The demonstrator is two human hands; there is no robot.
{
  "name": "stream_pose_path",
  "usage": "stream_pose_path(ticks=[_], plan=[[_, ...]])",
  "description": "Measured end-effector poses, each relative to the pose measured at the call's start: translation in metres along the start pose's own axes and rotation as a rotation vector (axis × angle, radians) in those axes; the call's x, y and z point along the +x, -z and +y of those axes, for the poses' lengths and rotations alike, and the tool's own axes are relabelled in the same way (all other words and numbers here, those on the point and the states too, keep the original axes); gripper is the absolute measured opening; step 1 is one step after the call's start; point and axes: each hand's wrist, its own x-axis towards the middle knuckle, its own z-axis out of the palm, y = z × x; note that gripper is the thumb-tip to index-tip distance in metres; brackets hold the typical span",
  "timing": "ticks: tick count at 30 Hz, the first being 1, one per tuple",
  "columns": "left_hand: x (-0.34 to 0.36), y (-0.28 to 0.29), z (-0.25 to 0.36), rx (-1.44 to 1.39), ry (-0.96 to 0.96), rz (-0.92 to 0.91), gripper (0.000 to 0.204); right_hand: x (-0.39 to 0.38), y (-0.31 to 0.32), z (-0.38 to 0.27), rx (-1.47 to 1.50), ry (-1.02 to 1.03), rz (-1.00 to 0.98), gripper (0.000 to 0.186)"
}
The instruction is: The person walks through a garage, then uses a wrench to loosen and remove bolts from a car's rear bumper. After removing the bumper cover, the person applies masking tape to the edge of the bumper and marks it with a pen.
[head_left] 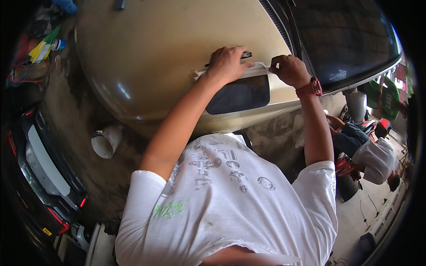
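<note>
My left hand (228,64) curls over a slim black object (246,55), whose ends show past my fingers; its kind is hidden. The thumb rests by a whitish strip (258,68) on the gold car hood (151,57). Beside the strip's right end, my right hand (290,71), with a red watch on the wrist, is closed in a pinch. What it pinches, if anything, I cannot make out. Just below both hands, a dark rectangular panel (239,95) with rounded corners lies near the hood's near edge, bordered by the strip along its far side.
A dark windshield (346,40) rises at the right. A white bucket (106,141) stands on the floor at the left, near a dark vehicle (49,173) with red lights. Right of me, a person in a white shirt (375,159) bends beside a motorcycle; another wears green (388,99).
</note>
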Motion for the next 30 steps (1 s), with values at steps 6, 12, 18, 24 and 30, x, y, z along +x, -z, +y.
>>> stream_pose_path(ticks=[6, 12, 18, 24, 30], plan=[[0.060, -0.039, 0.019, 0.074, 0.049, -0.365, 0.064, -0.004, -0.011, -0.004, 0.098, -0.128, 0.062, 0.021], [0.065, -0.037, 0.017, -0.025, 0.186, -0.468, 0.060, -0.031, -0.043, 0.024, 0.808, -0.635, 0.380, 0.033], [0.057, -0.034, 0.011, -0.200, -0.247, -0.262, 0.032, -0.089, -0.046, 0.025, 1.133, -0.563, 0.584, 0.030], [0.045, -0.019, -0.003, -0.039, -0.260, -0.356, 0.037, -0.074, -0.053, -0.047, 0.598, -0.265, 0.700, 0.038], [-0.004, 0.025, -0.033, -0.071, -0.061, -0.328, 0.036, -0.040, -0.076, -0.072, 0.352, -0.224, 0.743, 0.023]])
